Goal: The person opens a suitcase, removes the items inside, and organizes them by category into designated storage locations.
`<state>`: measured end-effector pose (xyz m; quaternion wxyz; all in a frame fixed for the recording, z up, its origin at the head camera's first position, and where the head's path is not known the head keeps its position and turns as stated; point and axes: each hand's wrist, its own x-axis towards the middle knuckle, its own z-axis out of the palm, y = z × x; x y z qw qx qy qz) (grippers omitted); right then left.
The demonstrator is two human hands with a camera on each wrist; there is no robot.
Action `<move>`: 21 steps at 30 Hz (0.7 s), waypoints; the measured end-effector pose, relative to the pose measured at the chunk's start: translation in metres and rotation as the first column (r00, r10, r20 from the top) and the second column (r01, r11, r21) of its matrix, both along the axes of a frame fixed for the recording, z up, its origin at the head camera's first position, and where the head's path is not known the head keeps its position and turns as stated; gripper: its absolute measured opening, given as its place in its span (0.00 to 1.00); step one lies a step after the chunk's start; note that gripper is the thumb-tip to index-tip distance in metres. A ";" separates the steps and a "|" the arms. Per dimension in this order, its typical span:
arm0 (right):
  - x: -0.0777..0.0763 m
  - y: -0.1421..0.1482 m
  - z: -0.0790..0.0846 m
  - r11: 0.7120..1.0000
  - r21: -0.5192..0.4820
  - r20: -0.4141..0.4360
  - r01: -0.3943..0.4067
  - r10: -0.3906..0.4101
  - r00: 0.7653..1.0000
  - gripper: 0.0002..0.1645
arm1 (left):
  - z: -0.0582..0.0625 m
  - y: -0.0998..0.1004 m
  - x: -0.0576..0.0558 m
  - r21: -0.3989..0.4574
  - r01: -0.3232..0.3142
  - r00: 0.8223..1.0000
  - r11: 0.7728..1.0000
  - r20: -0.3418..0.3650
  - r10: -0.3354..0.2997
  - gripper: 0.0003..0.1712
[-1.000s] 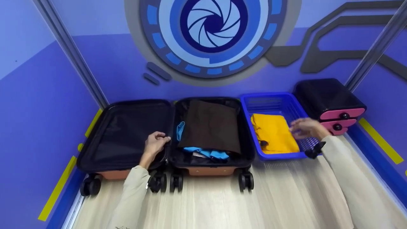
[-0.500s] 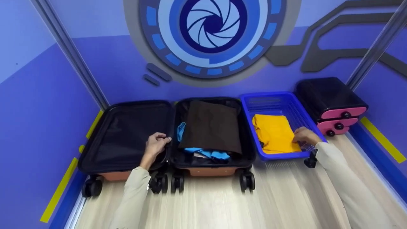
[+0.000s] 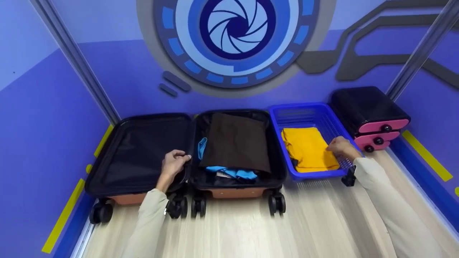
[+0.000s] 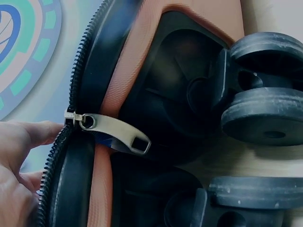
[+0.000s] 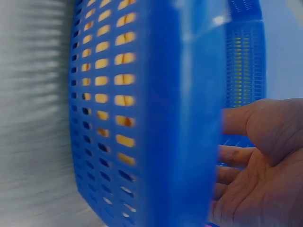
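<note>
A folded yellow cloth (image 3: 310,148) with a small dark piece at its left edge lies in the blue plastic basket (image 3: 324,175). My right hand (image 3: 340,147) reaches over the near right rim and pinches the cloth's right edge. In the right wrist view the basket wall (image 5: 189,118) hides the fingertips. My left hand (image 3: 174,163) rests at the inner edge of the empty suitcase half (image 3: 143,154), fingers loosely bent. The left wrist view shows its fingers beside the zipper (image 4: 73,116). The other suitcase half (image 3: 236,193) bears a folded dark brown cloth (image 3: 238,143) over bright blue fabric (image 3: 245,174).
A black case (image 3: 369,104) with pink drawer fronts and black knobs stands right of the basket. Suitcase wheels (image 3: 277,203) stick out towards me over the pale wood floor (image 3: 251,233). A blue printed wall (image 3: 229,93) closes off the back.
My right hand has come down onto the yellow cloth's right edge, and the cloth's left side has shifted over the dark piece. My left hand has stayed at the suitcase edge.
</note>
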<state>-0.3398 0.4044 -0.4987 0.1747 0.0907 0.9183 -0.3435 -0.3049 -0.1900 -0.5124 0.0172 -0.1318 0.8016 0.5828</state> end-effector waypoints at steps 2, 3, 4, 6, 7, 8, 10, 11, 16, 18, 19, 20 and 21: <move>0.001 -0.004 0.006 1.000 -0.021 0.008 0.016 -0.016 1.000 0.07 | 0.000 0.000 0.000 -0.005 -0.003 1.000 1.000 -0.004 0.003 0.18; 0.002 -0.005 0.009 0.999 -0.027 -0.002 0.020 -0.020 1.000 0.07 | 0.000 0.000 0.000 -0.011 -0.003 1.000 1.000 -0.007 0.003 0.18; 0.002 -0.007 0.012 0.999 -0.035 -0.011 0.024 -0.025 1.000 0.07 | 0.000 0.000 0.001 -0.016 -0.002 1.000 1.000 -0.006 0.002 0.18; 0.003 -0.013 0.016 0.997 -0.074 -0.044 0.039 -0.042 0.998 0.07 | 0.001 0.001 0.001 -0.037 -0.002 1.000 0.999 -0.005 0.002 0.19; 0.003 -0.016 0.018 0.994 -0.104 -0.065 0.044 -0.051 0.997 0.06 | 0.001 0.001 0.001 -0.049 -0.004 1.000 0.999 -0.004 0.004 0.19; 0.003 -0.019 0.020 0.990 -0.136 -0.083 0.047 -0.059 0.995 0.06 | 0.001 0.001 0.002 -0.057 -0.006 1.000 0.998 -0.002 0.006 0.19; 0.001 -0.027 0.024 0.977 -0.208 -0.100 0.053 -0.075 0.992 0.08 | 0.001 0.001 0.002 -0.073 -0.009 1.000 0.997 0.003 0.009 0.20; 0.000 -0.031 0.025 0.970 -0.238 -0.101 0.056 -0.082 0.991 0.10 | 0.000 0.001 0.002 -0.082 -0.012 1.000 0.997 0.003 0.012 0.20; -0.002 -0.052 0.036 0.946 -0.321 -0.090 0.045 -0.078 0.993 0.15 | -0.001 0.001 0.001 -0.092 -0.016 1.000 0.996 0.000 0.016 0.20; -0.001 -0.061 0.040 0.936 -0.352 -0.092 0.034 -0.070 0.993 0.17 | -0.001 0.001 0.000 -0.093 -0.016 1.000 0.996 0.001 0.016 0.20; -0.001 -0.066 0.041 0.930 -0.366 -0.094 0.030 -0.069 0.993 0.18 | -0.001 0.001 0.000 -0.096 -0.014 1.000 0.995 0.001 0.015 0.20; 0.000 -0.071 0.043 0.924 -0.381 -0.096 0.025 -0.066 0.993 0.19 | -0.001 0.000 0.000 -0.099 -0.015 1.000 0.995 0.000 0.015 0.20; 0.000 -0.076 0.044 0.918 -0.396 -0.100 0.021 -0.066 0.993 0.19 | -0.001 0.000 0.000 -0.101 -0.016 1.000 0.995 -0.001 0.016 0.20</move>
